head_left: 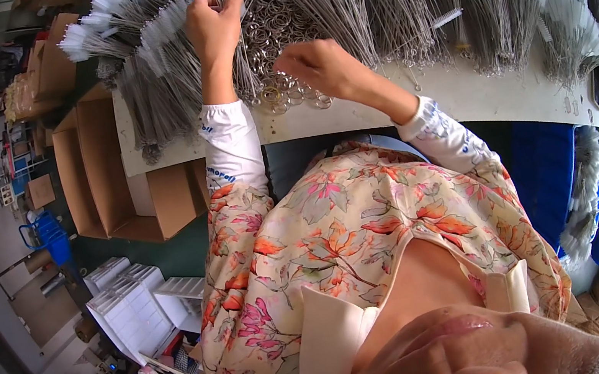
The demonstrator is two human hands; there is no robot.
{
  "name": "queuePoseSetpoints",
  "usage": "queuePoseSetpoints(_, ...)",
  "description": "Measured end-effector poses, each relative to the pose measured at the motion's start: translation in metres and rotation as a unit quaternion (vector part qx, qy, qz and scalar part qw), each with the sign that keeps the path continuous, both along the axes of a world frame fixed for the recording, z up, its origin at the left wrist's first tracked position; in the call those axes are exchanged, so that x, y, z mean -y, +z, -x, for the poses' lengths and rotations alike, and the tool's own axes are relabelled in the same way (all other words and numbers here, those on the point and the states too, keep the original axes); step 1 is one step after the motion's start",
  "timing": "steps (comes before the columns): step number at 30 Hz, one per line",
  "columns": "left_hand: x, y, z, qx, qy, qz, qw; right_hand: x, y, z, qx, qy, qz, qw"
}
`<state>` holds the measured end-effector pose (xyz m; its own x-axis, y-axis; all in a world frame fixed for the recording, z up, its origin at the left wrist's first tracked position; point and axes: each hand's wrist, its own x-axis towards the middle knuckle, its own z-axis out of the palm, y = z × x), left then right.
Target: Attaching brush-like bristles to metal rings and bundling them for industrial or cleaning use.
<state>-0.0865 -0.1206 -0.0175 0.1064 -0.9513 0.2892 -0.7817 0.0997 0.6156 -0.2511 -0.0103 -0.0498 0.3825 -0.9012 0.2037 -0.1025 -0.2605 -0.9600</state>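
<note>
A floral garment (335, 220) lies nearest, with white sleeve covers (231, 147) on both forearms. To the left, white plastic trays (128, 309) stand near, and an open cardboard box (99, 166) sits farther off, beside the table (351, 115); to the right is a blue bin (536, 186).

Beyond the table's near edge, the right hand (324, 67) is curled, palm downward, just beside the loose metal rings (282, 15); its fingertips are hidden, so I cannot tell whether it holds one. The rings spread in a heap between bundles of brushes, a few lying nearer the edge.

Farther away, the left hand (216, 29) is bent in among the wire stems of the brushes (172, 32) on the left; whether it grips any, I cannot tell. More brush bundles (396, 6) fill the right side, their white bristle heads mostly pointing far.
</note>
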Motion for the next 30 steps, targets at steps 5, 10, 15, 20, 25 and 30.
queuePoseSetpoints(5, -0.003, 0.000, -0.003, -0.276, -0.033, 0.024, 0.960, 0.031, 0.018, -0.024, -0.067, -0.057, -0.077, 0.993)
queuePoseSetpoints(10, -0.002, -0.016, -0.012, -0.196, -0.028, 0.100, 0.975, 0.048, 0.019, -0.039, 0.137, 0.044, -0.316, 0.938)
queuePoseSetpoints(15, -0.010, -0.010, -0.008, -0.255, -0.052, 0.058, 0.964, 0.062, -0.001, -0.032, 0.220, 0.144, -0.333, 0.905)
queuePoseSetpoints(20, -0.013, 0.000, -0.003, -0.426, -0.111, -0.019, 0.898, 0.069, -0.003, -0.030, 0.230, 0.154, -0.332, 0.902)
queuePoseSetpoints(25, -0.027, 0.020, -0.017, -0.380, -0.112, -0.044, 0.917, 0.082, 0.000, -0.010, 0.184, -0.001, -0.261, 0.948)
queuePoseSetpoints(30, -0.052, 0.054, -0.047, -0.329, -0.082, -0.032, 0.940, 0.088, -0.009, -0.005, 0.227, -0.098, -0.257, 0.934)
